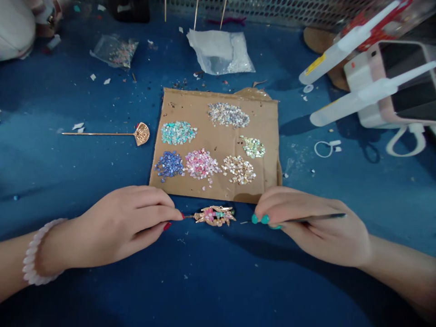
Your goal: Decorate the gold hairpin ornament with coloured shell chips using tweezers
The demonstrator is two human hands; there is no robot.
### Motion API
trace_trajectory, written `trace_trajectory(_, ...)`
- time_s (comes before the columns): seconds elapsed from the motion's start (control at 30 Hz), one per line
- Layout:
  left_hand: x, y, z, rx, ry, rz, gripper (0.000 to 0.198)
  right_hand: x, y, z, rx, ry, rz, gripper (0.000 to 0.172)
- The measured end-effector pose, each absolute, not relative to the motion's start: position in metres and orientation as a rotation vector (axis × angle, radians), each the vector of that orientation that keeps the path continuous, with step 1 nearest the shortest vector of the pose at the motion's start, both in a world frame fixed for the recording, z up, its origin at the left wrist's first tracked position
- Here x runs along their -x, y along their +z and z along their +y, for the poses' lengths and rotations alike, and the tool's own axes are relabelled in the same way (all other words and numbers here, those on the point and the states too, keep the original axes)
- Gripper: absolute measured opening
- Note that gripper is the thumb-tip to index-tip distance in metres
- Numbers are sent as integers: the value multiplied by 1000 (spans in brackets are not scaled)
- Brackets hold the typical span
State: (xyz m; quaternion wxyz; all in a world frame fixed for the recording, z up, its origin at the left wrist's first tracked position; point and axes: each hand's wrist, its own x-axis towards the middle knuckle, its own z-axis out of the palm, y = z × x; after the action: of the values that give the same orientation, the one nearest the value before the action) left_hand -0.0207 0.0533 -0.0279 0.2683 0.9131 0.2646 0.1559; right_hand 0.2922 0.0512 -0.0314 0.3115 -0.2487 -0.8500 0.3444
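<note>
My left grip (119,227) is clamped on the shaft (189,216) of the gold ornament (215,216); my right grip (316,227) is clamped on a thin tool (327,217), its tip apart from the ornament. The ornament sits between the grips, long axis left to right, head toward the right grip. Decoration appears advanced: pink and turquoise pieces (209,215) are seated; what remains, I cannot tell. Beyond the grips, cardboard (267,177) carries six chip piles (203,164).

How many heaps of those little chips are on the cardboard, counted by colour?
Turquoise heap: 1
Silvery heap: 1
Pale green heap: 1
Blue heap: 1
Pink heap: 1
Tan heap: 1
Total on the cardboard: 6 heaps
</note>
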Motion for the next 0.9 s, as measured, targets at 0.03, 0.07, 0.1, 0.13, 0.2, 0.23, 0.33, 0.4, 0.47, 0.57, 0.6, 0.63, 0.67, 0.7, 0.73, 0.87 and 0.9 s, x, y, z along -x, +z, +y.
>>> trace_trajectory(0.03, 21, -28, 53, -2465, 421, 713, 19, -292, -32, 51, 663, 940, -2222, 24)
trace_trajectory(0.07, 20, -27, 53, -2467, 422, 710, 19, -292, -32, 50, 674, 972, -2198, 22)
trace_trajectory(0.1, 20, -27, 53, -2471, 425, 709, 19, -292, -32, 50, 687, 1003, -2173, 19)
trace_trajectory(0.13, 20, -27, 53, -2474, 425, 706, 19, -293, -33, 49, 698, 1036, -2151, 16)
trace_trajectory(0.2, 20, -27, 53, -2483, 418, 703, 19, -293, -33, 47, 702, 1108, -2117, 10)
trace_trajectory(0.23, 20, -27, 53, -2488, 419, 700, 19, -293, -33, 47, 699, 1149, -2105, 10)
trace_trajectory(0.33, 20, -29, 53, -2491, 422, 694, 20, -293, -33, 46, 688, 1259, -2086, 13)
trace_trajectory(0.4, 20, -30, 53, -2482, 423, 697, 20, -293, -33, 45, 678, 1260, -2093, 13)
trace_trajectory(0.47, 20, -30, 54, -2472, 414, 699, 20, -293, -33, 45, 659, 1171, -2158, 9)
trace_trajectory(0.57, 21, -31, 54, -2473, 401, 699, 21, -294, -34, 44, 611, 998, -2301, 9)
trace_trajectory(0.6, 21, -31, 53, -2473, 398, 702, 21, -294, -34, 44, 593, 963, -2331, 10)
trace_trajectory(0.63, 21, -30, 53, -2473, 397, 705, 21, -294, -34, 43, 581, 941, -2348, 11)
trace_trajectory(0.67, 21, -30, 53, -2473, 399, 709, 21, -294, -34, 42, 572, 921, -2351, 11)
trace_trajectory(0.7, 21, -30, 53, -2473, 402, 711, 21, -294, -34, 42, 575, 900, -2352, 11)
trace_trajectory(0.73, 20, -30, 53, -2476, 406, 711, 21, -294, -33, 42, 578, 877, -2350, 12)
trace_trajectory(0.87, 19, -29, 54, -2492, 403, 722, 20, -294, -31, 44, 599, 798, -2345, 13)
trace_trajectory(0.9, 18, -29, 54, -2496, 397, 729, 20, -293, -30, 45, 593, 781, -2361, 14)
